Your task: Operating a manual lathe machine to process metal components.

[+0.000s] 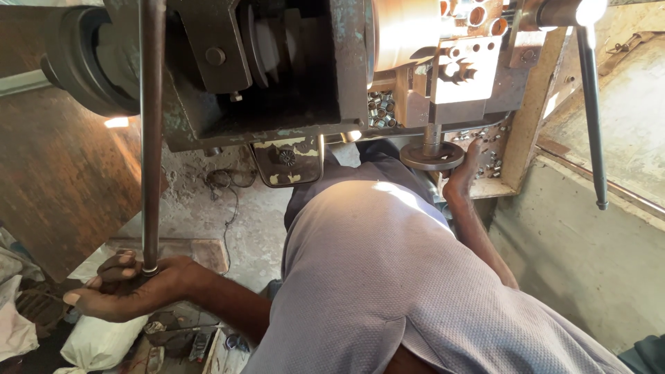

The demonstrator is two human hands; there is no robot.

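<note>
Fingers of the left hand (128, 287), at about eight o'clock in the view, curl loosely under the bottom end of a long dark steel lever rod (151, 131), the thumb lying over its ringed tip, so the hand cups and holds the rod rather than clamping it hard. The rod runs straight up to twelve o'clock, past the grey-green cast-iron machine body (277, 76) with its black belt pulley (83, 59). At two o'clock the right hand (467, 170) reaches up with its fingertips against the edge of a round dark metal handwheel (433, 156); whether those fingers grip the wheel or only touch it I cannot tell, since the hand is seen edge-on. Just above the wheel sit a pale spinning-looking cylinder (405, 31) and a tray of small silver metal rings (381, 109). My judgement is that the loose cupped hold could let the rod slip off the palm, and that fingers so close to the wheel and the parts above it could get pinched. The person's grey shirt (388, 277) hides both elbows, the rod's upper joint is cut off, and the floor clutter at seven o'clock is too dim to name.
</note>
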